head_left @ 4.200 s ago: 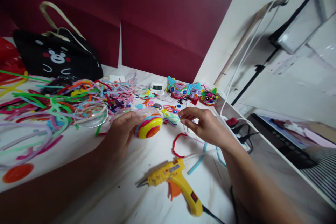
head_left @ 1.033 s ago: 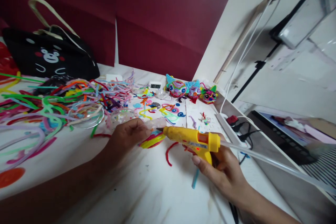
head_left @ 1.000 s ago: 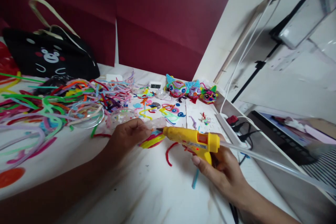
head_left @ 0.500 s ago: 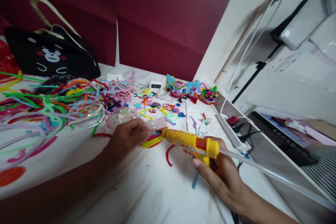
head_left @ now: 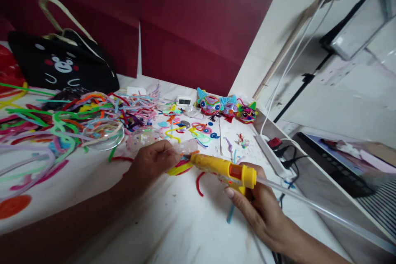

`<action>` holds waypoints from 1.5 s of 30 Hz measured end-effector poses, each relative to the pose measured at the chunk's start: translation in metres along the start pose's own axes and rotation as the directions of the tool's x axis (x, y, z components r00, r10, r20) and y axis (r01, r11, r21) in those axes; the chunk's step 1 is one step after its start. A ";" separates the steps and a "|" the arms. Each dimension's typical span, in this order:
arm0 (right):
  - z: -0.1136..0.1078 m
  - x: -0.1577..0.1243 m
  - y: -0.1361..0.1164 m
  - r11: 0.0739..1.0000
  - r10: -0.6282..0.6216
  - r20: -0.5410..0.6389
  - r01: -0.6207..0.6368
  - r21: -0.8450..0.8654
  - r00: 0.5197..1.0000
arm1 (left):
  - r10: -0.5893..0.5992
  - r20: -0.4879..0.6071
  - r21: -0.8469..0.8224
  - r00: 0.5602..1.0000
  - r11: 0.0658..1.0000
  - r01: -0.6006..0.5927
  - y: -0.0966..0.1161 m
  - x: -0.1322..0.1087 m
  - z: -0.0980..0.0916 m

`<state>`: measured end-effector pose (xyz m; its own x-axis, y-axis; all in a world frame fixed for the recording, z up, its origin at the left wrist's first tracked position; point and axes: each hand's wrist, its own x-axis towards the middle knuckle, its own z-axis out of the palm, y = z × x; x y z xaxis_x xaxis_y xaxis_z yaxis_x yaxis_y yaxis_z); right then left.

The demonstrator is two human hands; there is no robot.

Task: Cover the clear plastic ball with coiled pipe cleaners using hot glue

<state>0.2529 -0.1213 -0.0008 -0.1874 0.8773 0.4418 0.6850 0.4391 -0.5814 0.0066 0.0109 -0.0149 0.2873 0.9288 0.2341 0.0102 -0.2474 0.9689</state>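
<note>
My right hand point(head_left: 262, 202) is wrapped round a yellow glue gun point(head_left: 219, 167), and a long clear glue stick point(head_left: 309, 199) sticks out of its back. The gun's nozzle points left, close to the fingertips of my left hand point(head_left: 156, 159). Those fingers are pinched together; what they grip is too small to make out. Yellow and red fuzzy strips point(head_left: 181, 168) show just below the nozzle. Behind my left fingertips is a crumpled clear plastic piece point(head_left: 188, 147). A short red strip point(head_left: 199, 184) lies on the white table under the gun.
Tangled coloured pipe cleaners point(head_left: 68, 128) and a clear round dish point(head_left: 107, 134) are at the left, before a black bag point(head_left: 62, 64). Decorated animal heads point(head_left: 210, 105) sit at the back near a small digital clock point(head_left: 185, 101). A power strip point(head_left: 274, 156) lies at the right.
The glue gun and my right hand have shifted very slightly left. My left hand keeps its pinch near the nozzle, and the whole view has moved a little.
</note>
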 end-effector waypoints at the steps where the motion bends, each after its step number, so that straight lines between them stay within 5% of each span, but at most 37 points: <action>1: 0.000 0.000 0.000 1.000 0.002 0.001 -0.002 -0.009 1.000 | 0.000 0.002 0.003 1.000 1.000 0.000 0.000 0.000 0.000; 15: 0.000 -0.007 0.004 0.996 0.069 0.004 -0.069 -0.057 0.998 | 0.001 0.000 -0.034 1.000 0.999 -0.001 -0.002 0.000 0.000; 45: 0.004 -0.005 -0.002 0.977 -0.009 -0.077 -0.007 -0.211 0.997 | -0.007 -0.005 -0.004 1.000 1.000 0.007 -0.006 0.001 0.000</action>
<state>0.2494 -0.1253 -0.0046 -0.1386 0.8556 0.4987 0.8196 0.3818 -0.4273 0.0071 0.0136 -0.0208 0.2822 0.9319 0.2278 0.0083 -0.2398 0.9708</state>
